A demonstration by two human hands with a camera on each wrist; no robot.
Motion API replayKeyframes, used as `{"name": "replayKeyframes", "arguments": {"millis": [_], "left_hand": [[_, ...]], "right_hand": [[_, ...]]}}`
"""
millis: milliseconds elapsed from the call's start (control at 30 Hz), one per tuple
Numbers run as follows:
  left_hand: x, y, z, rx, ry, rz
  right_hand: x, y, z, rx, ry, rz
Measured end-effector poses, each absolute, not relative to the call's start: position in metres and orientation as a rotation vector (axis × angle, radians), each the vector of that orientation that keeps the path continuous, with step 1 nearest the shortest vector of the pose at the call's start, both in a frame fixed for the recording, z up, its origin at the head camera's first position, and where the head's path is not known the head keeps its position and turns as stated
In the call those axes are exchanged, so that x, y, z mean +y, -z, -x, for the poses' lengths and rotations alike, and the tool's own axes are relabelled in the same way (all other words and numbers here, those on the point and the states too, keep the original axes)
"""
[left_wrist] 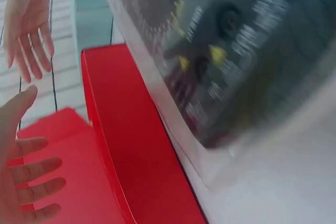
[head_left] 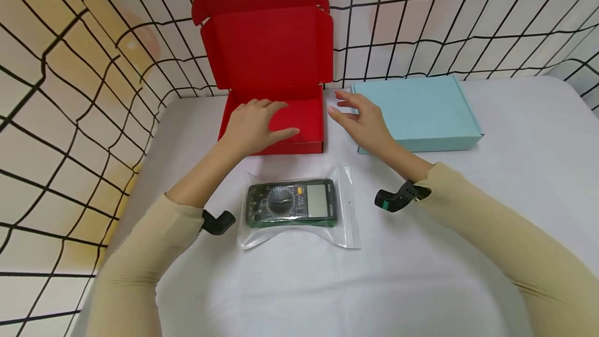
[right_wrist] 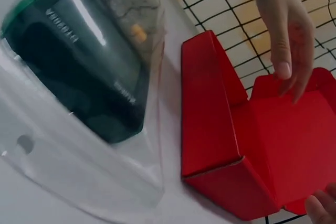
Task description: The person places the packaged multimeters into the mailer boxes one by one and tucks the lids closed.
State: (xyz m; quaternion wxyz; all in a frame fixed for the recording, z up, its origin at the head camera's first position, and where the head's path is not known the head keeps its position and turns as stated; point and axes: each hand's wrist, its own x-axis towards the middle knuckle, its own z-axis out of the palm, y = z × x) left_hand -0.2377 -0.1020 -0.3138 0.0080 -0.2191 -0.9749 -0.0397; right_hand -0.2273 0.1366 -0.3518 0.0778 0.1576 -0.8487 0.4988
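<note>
A red cardboard box (head_left: 306,113) stands at the back of the table with its lid raised. My left hand (head_left: 252,125) hovers over its left part, fingers spread and holding nothing. To the right of the box my right hand (head_left: 364,121) is in the air, thumb and fingers apart, in front of a closed light blue box (head_left: 421,113). A black digital multimeter (head_left: 290,203) lies face up inside a clear zip bag (head_left: 347,222), nearer to me than both boxes. The bagged multimeter (left_wrist: 210,51) looms large in the left wrist view, beside the red box wall.
A black wire grid (head_left: 398,40) rises behind the boxes and along the left side. Each sleeve carries a black wrist strap; the right one (head_left: 398,197) hangs near the bag. White cloth (head_left: 299,290) covers the table.
</note>
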Motion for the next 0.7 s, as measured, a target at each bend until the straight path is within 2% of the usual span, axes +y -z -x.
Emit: {"name": "replayKeyframes", "arguments": {"millis": [233, 467, 700], "left_hand": [[-0.122, 0.315, 0.229, -3.035, 0.134, 0.636], [-0.121, 0.325, 0.208, -3.012, 0.065, 0.714], [-0.117, 0.336, 0.189, -3.0, 0.187, 0.813]], "right_hand": [[0.127, 0.351, 0.233, -2.498, -1.602, -0.394], [0.119, 0.361, 0.234, -2.538, -1.69, -0.377], [0.111, 0.366, 0.234, -2.616, -1.704, -0.358]]}}
